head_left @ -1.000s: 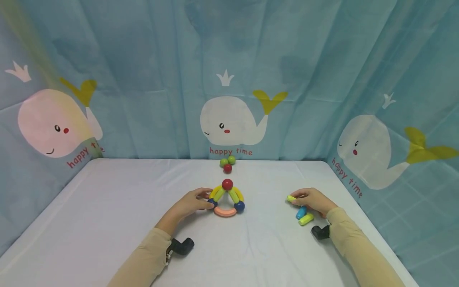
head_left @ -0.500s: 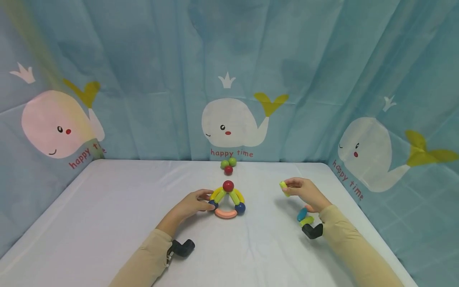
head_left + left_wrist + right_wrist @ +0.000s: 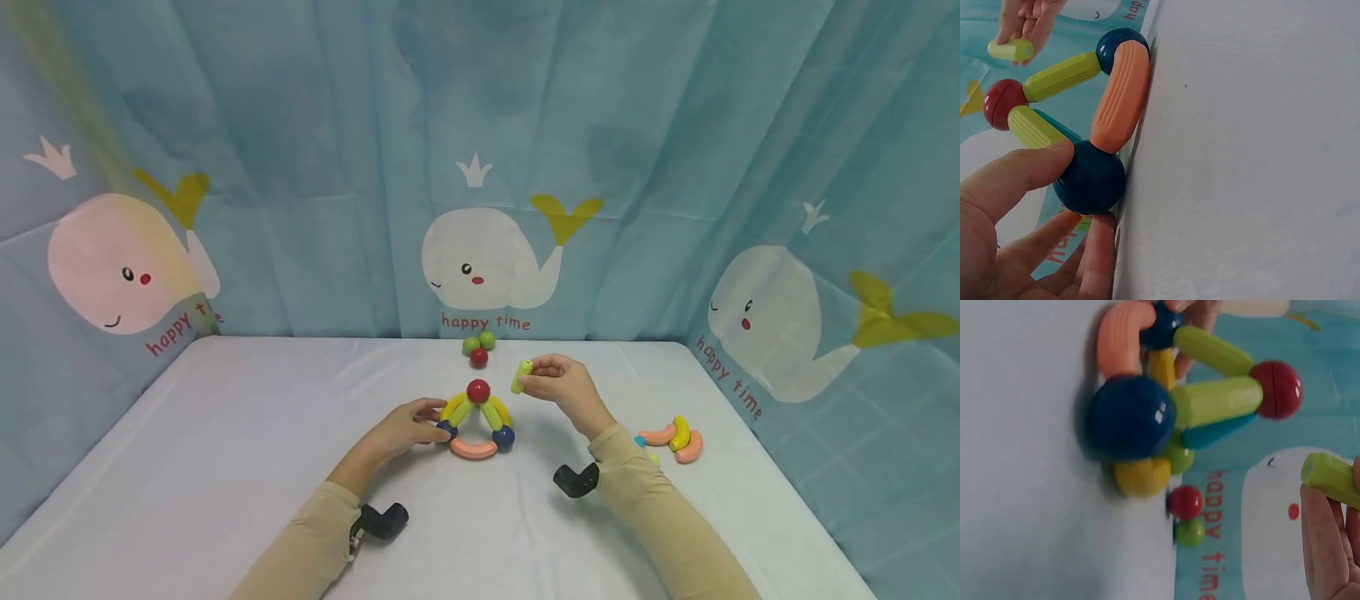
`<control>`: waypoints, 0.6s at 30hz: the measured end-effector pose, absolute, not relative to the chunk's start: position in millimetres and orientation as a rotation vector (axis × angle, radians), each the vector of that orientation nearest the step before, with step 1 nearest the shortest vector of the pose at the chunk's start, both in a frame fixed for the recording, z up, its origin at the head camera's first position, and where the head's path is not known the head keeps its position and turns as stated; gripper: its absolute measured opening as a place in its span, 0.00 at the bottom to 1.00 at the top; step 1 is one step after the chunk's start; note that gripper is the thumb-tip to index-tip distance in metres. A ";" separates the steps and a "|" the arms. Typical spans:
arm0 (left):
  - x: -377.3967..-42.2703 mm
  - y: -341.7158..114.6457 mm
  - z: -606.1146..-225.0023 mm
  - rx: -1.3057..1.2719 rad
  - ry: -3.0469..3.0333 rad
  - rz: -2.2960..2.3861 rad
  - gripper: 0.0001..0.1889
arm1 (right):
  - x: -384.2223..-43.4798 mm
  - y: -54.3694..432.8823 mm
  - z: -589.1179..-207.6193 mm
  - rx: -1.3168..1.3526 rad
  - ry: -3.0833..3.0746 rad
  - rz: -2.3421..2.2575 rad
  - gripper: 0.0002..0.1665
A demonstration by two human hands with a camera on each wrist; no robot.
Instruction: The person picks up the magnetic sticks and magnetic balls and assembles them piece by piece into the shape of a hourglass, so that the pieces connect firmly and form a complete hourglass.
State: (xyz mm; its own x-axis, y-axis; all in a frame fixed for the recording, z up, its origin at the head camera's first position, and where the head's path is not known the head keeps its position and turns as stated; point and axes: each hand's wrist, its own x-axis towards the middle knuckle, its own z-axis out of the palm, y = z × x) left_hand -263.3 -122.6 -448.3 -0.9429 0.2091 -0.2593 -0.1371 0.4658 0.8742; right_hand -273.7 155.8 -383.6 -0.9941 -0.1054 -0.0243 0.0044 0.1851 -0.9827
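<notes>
A magnetic ball-and-rod structure stands on the white table, with a red ball (image 3: 478,391) on top and two dark blue balls (image 3: 1132,417) at its front corners. Light green rods (image 3: 1063,77) slope up to the red ball; a curved orange rod (image 3: 473,450) joins the blue ones. My left hand (image 3: 405,431) pinches the left blue ball (image 3: 1090,178) between thumb and fingers. Raised to the right of the red ball, my right hand (image 3: 564,389) pinches a loose light green rod (image 3: 522,377) held nearly upright. A teal rod (image 3: 1217,430) shows behind the slanted rods.
Behind the structure sit a loose red ball (image 3: 478,358) and two green balls (image 3: 487,340), near the curtain (image 3: 337,167). On the right lie curved orange rods (image 3: 689,447), a yellow curved rod (image 3: 680,433) and a blue piece (image 3: 640,441), partly hidden by the right sleeve.
My right hand has lifted the light green rod from the pile at right and carried it left, close to the structure, turning it upright. My left hand stays on the blue ball.
</notes>
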 end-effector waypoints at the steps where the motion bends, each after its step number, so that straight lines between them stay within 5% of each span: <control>1: -263.5 -122.5 -448.1 0.065 2.381 1.467 0.34 | -274.2 151.4 -383.4 -0.100 2.350 -1.963 0.19; 18: -263.4 -120.7 -449.0 0.033 2.394 1.467 0.33 | -276.4 115.3 -377.7 -0.161 2.325 -2.061 0.19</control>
